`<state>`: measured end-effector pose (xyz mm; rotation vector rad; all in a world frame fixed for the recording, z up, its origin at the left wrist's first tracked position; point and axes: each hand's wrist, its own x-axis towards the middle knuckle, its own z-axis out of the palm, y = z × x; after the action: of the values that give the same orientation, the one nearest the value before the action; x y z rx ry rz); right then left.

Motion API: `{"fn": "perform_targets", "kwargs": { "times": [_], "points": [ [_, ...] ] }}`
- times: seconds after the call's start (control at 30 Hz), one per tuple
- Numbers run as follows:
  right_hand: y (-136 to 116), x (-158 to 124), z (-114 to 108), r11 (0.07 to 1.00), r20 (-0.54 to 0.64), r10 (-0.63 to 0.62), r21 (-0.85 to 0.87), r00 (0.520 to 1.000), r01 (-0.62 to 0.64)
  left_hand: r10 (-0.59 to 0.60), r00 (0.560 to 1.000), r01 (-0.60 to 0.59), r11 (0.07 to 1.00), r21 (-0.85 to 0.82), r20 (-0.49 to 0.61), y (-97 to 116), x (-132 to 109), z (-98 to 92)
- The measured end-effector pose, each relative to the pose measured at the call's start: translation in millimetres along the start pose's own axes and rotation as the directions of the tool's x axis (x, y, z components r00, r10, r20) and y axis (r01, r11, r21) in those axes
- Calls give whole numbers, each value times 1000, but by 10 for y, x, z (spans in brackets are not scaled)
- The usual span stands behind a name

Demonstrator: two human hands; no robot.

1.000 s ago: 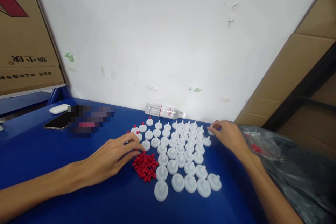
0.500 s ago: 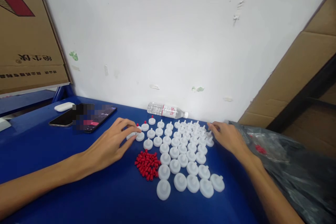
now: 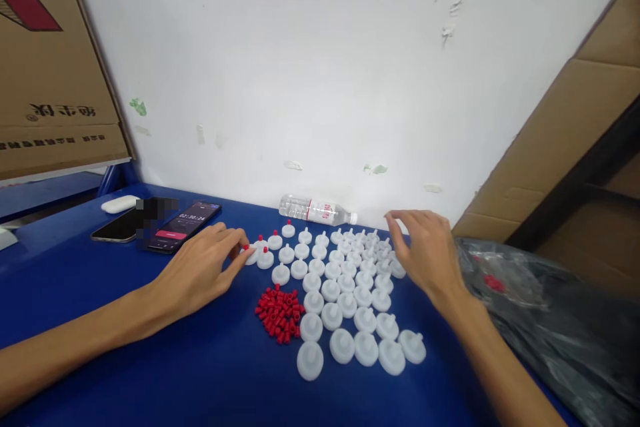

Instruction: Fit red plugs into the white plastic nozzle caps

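Observation:
My left hand (image 3: 203, 267) is at the left end of the white discs, thumb and finger closed on a small red cap (image 3: 246, 247) on the stem of a white round disc (image 3: 250, 257). Nearby white discs also carry red caps, such as the capped disc (image 3: 265, 259). My right hand (image 3: 427, 250) hovers over the right side of the group, with thumb and forefinger tips pinched together. Whatever may be between them is too small to make out. Many uncapped white discs (image 3: 347, 305) stand stem-up in loose rows. A heap of loose red caps (image 3: 280, 313) lies left of them.
A clear plastic bottle (image 3: 317, 210) lies against the white wall. Two phones, one with a lit timer screen (image 3: 187, 223), and a white rounded case (image 3: 120, 204) are on the blue table at left. Dark plastic sheeting (image 3: 555, 340) and cardboard (image 3: 545, 140) border the right side.
My left hand has shifted left from one disc to another; the first now shows a red cap. My right hand has risen from the right-hand discs, and its fingertips have moved up and left.

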<state>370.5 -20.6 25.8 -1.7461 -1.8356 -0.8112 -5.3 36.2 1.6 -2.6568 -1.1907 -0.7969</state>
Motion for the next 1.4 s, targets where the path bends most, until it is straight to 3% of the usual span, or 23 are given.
{"fn": "perform_targets", "kwargs": {
  "times": [0.07, 0.13, 0.2, 0.33, 0.43, 0.6, 0.7, 0.8, 0.87, 1.0, 1.13, 1.27, 1.4],
  "points": [
    [-178, 0, -60, 985, -123, -129, 100, 984, 141, 70, 994, -78, 993, -93, -86, 59, -39, -13],
    [-388, -18, -139, 944, -170, -247, 179, 954, 276, 174, 973, -203, 958, -201, -153, 119, -92, -16],
    [-615, -56, -215, 877, -139, -384, 255, 913, 408, 277, 944, -317, 911, -265, -177, 180, -146, -14],
    [-1034, -167, -265, 737, -92, -567, 388, 819, 554, 341, 916, -398, 838, -372, -210, 277, -221, -4],
    [-1242, -242, -208, 692, -118, -588, 440, 800, 573, 344, 922, -387, 817, -427, -178, 317, -247, 6],
    [-1397, -293, -125, 679, -141, -557, 490, 818, 547, 360, 931, -352, 834, -425, -64, 376, -248, 4],
    [-1435, -278, -145, 673, -171, -600, 420, 782, 609, 396, 918, -374, 848, -377, -19, 394, -239, -15],
    [-1346, -219, -185, 690, -180, -633, 309, 753, 654, 371, 928, -360, 868, -343, -34, 351, -219, -59],
    [-1171, -157, -199, 725, -178, -614, 258, 769, 638, 288, 956, -289, 896, -338, -52, 289, -187, -96],
    [-627, -24, -196, 865, -69, -379, 328, 923, 380, 193, 981, -183, 935, -303, 4, 188, -100, -124],
    [-100, 50, -196, 959, 109, -179, 241, 978, 149, 215, 964, -157, 936, -316, 157, 213, -81, -53],
    [242, 62, -225, 986, 374, -52, 165, 926, -11, 290, 931, -195, 909, -368, 223, 284, -132, 7],
    [362, 39, -265, 975, 602, 40, 151, 797, -163, 332, 917, -228, 893, -389, 223, 318, -164, 24]
  ]
}}
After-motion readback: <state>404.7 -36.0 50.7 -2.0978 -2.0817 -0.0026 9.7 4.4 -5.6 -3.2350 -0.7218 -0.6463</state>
